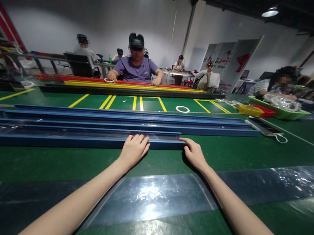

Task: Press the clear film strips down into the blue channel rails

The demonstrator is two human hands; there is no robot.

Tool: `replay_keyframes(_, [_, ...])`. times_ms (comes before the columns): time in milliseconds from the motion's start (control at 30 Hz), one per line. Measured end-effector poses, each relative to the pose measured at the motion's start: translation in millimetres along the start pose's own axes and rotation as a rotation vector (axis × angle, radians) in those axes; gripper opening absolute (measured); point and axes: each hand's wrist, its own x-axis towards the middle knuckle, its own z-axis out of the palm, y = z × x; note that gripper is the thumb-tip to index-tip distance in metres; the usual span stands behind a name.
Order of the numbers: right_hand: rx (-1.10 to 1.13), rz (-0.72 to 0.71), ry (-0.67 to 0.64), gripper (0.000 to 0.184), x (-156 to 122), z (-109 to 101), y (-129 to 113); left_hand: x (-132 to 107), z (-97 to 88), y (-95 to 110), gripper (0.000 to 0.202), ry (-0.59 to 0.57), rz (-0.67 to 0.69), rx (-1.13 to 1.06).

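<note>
In the head view, a long blue channel strip (64, 137) lies nearest me on the green table, with clear film along its trough. My left hand (134, 151) is closed over the near wall of this strip, close to its right end; the fingertips reach into the trough and the thumb is mostly hidden. At that end, my right hand (194, 153) touches the tip with a stretched index finger, its other fingers partly curled underneath. Just behind lie more blue channel strips (202, 128), parallel to the first.
Clear plastic sheeting (149, 197) covers the table before me. Beyond are a white ring (182, 109), a phone-like device (265, 126) with a white loop, a yellow tray (250, 110) and a green basket (285, 112). A person opposite sits behind red, yellow and black strips (138, 87).
</note>
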Motion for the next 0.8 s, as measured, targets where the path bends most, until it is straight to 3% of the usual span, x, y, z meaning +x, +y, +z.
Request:
replay_keyframes(300, [0.03,0.161,-0.028,0.039,0.9,-3.8,-3.0,-0.9,0.8,-0.6,0.027,0.025,0.007,0.01])
replay_keyframes(800, [0.108,0.141,-0.101,0.041,0.0,-1.8,-0.5,0.0,1.1,-2.4,0.028,0.006,0.023,-0.017])
